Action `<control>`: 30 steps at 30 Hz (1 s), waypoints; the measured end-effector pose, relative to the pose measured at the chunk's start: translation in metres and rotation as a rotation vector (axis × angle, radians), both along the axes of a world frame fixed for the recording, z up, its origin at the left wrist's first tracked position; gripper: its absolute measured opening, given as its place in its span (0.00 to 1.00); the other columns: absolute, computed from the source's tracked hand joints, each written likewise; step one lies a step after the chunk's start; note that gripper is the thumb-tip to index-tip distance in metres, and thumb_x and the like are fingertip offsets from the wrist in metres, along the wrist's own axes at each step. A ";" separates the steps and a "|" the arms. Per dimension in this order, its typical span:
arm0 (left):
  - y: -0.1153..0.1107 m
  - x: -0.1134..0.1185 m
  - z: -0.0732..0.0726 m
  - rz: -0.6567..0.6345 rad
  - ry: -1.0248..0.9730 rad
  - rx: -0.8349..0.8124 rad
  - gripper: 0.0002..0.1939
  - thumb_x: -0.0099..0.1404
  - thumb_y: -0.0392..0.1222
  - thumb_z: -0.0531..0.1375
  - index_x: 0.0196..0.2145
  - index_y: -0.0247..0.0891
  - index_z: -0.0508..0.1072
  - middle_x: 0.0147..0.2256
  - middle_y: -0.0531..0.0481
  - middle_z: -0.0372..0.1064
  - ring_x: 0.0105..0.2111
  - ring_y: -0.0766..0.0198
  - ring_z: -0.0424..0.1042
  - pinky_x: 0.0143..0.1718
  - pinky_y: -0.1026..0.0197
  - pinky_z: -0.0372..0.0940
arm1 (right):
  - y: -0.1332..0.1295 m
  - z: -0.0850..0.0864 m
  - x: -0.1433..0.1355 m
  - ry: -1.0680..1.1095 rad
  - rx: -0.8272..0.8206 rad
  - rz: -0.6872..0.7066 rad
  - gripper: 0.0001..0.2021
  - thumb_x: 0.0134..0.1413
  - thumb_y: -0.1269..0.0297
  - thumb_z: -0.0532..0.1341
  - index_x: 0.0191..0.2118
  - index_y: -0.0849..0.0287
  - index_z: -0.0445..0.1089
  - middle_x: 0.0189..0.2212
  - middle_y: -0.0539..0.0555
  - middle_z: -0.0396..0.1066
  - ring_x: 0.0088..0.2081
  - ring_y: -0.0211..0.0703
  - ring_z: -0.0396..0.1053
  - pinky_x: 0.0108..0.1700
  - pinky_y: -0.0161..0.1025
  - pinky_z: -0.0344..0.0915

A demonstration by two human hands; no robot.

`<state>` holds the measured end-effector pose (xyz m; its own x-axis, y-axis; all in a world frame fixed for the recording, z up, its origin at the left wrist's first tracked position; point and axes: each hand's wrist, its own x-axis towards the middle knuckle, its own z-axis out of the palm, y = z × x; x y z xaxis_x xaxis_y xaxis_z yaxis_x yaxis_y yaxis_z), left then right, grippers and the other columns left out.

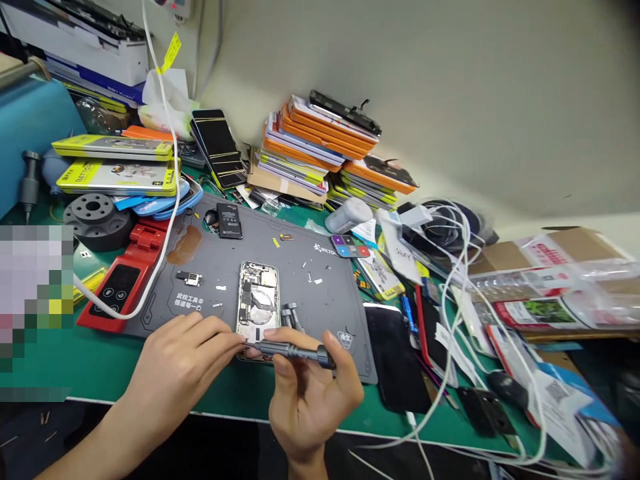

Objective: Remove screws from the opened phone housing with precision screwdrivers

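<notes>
Evidently opened up: silver-rimmed rectangular phone body (260,293), pale interior showing, dark circular ring near its middle, black and metallic parts along its 9 o'clock side. Lies on dark-gray printed work mat (320,293); lower end partly hidden by fingers and tool.

Dark-gray cylindrical screwdriver (290,350): ribbed body, wider dark cap, held nearly level across the phone's 6 o'clock end. Cap toward 3 o'clock, tip toward 9.

Left hand (183,363): reaches in from 7 o'clock, back upward, fingertips closed together at the screwdriver's tip; whatever sits between them is too small to tell. Right hand (315,400): comes from 5 o'clock, palm turned up, fingers curled, gripping the screwdriver, with 1 finger against its cap.

From the grip, most of the phone extends toward 12 o'clock.

Around the phone: 2 gray cylindrical tools (294,315) just beside, at 3 o'clock; black rectangular battery (230,221) at 11; small black-and-silver component (191,279) at 10; red device with black panel (120,287) at 9; multicolored rectangular card (350,247) at 2.
</notes>
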<state>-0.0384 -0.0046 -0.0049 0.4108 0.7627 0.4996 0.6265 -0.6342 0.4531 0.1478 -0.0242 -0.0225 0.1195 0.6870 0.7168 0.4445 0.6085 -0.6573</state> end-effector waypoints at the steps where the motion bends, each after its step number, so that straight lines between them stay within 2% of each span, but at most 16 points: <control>1: 0.000 0.000 0.000 0.008 0.004 0.002 0.10 0.83 0.40 0.56 0.47 0.42 0.78 0.40 0.54 0.80 0.35 0.62 0.75 0.39 0.57 0.64 | 0.000 0.001 -0.001 0.045 0.019 -0.027 0.29 0.72 0.75 0.60 0.72 0.48 0.57 0.42 0.54 0.79 0.34 0.40 0.80 0.35 0.41 0.85; 4: 0.000 0.003 -0.001 0.057 -0.001 0.022 0.08 0.83 0.38 0.57 0.45 0.40 0.77 0.40 0.53 0.80 0.36 0.62 0.77 0.41 0.57 0.64 | 0.001 0.013 -0.002 0.253 0.034 -0.155 0.27 0.73 0.75 0.57 0.71 0.48 0.59 0.38 0.50 0.75 0.30 0.38 0.76 0.33 0.41 0.84; 7: 0.000 0.005 -0.003 0.102 -0.018 0.047 0.09 0.82 0.38 0.58 0.44 0.40 0.78 0.38 0.54 0.79 0.35 0.63 0.77 0.41 0.58 0.64 | 0.000 0.031 0.000 0.315 -0.142 -0.152 0.19 0.74 0.73 0.52 0.63 0.48 0.65 0.32 0.47 0.68 0.29 0.39 0.74 0.28 0.37 0.80; 9: 0.000 0.006 -0.005 0.121 -0.036 0.059 0.08 0.82 0.38 0.58 0.44 0.40 0.78 0.37 0.55 0.79 0.35 0.64 0.77 0.41 0.58 0.64 | -0.002 0.040 0.003 0.240 -0.324 -0.104 0.15 0.75 0.70 0.52 0.59 0.49 0.66 0.30 0.45 0.66 0.25 0.36 0.71 0.23 0.31 0.72; 11: 0.000 0.006 -0.007 0.133 -0.048 0.064 0.08 0.82 0.38 0.58 0.44 0.40 0.77 0.38 0.55 0.79 0.35 0.64 0.77 0.41 0.58 0.64 | -0.004 0.043 0.005 0.068 -0.477 -0.123 0.12 0.75 0.63 0.57 0.59 0.50 0.68 0.27 0.43 0.67 0.21 0.33 0.67 0.21 0.29 0.66; 13: 0.000 0.005 -0.010 0.133 -0.049 0.066 0.09 0.83 0.39 0.57 0.44 0.40 0.77 0.38 0.54 0.78 0.35 0.64 0.77 0.40 0.58 0.64 | -0.005 0.039 0.006 -0.169 -0.543 -0.168 0.12 0.73 0.58 0.63 0.57 0.52 0.72 0.25 0.43 0.72 0.20 0.34 0.69 0.23 0.30 0.66; 15: 0.000 0.004 -0.013 0.121 -0.041 0.065 0.10 0.83 0.39 0.56 0.44 0.40 0.77 0.38 0.54 0.78 0.35 0.64 0.76 0.40 0.58 0.64 | -0.005 0.033 0.004 -0.370 -0.525 -0.182 0.08 0.74 0.58 0.62 0.51 0.51 0.77 0.27 0.45 0.79 0.23 0.36 0.75 0.26 0.32 0.68; 17: -0.001 0.004 -0.015 0.109 -0.034 0.067 0.10 0.83 0.39 0.56 0.45 0.41 0.78 0.39 0.55 0.78 0.35 0.64 0.76 0.40 0.58 0.64 | -0.004 0.027 0.002 -0.496 -0.466 -0.190 0.12 0.77 0.61 0.57 0.45 0.51 0.78 0.34 0.45 0.85 0.28 0.38 0.82 0.29 0.32 0.70; 19: -0.001 0.004 -0.015 0.106 -0.028 0.078 0.11 0.83 0.38 0.56 0.46 0.42 0.79 0.40 0.54 0.79 0.35 0.65 0.75 0.39 0.59 0.64 | -0.003 0.024 0.000 -0.563 -0.418 -0.232 0.14 0.78 0.63 0.54 0.44 0.51 0.79 0.37 0.45 0.86 0.30 0.38 0.84 0.30 0.33 0.71; 30: 0.000 0.005 -0.013 0.106 -0.013 0.075 0.13 0.83 0.39 0.55 0.46 0.41 0.80 0.39 0.53 0.78 0.34 0.64 0.74 0.38 0.59 0.65 | -0.001 0.026 -0.009 -0.700 -0.368 -0.326 0.20 0.81 0.58 0.50 0.42 0.51 0.77 0.29 0.43 0.84 0.22 0.40 0.80 0.24 0.38 0.65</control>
<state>-0.0331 -0.0045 -0.0177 0.3234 0.7618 0.5614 0.6862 -0.5973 0.4152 0.1393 -0.0250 0.0032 -0.0354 0.8989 0.4368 0.9377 0.1811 -0.2966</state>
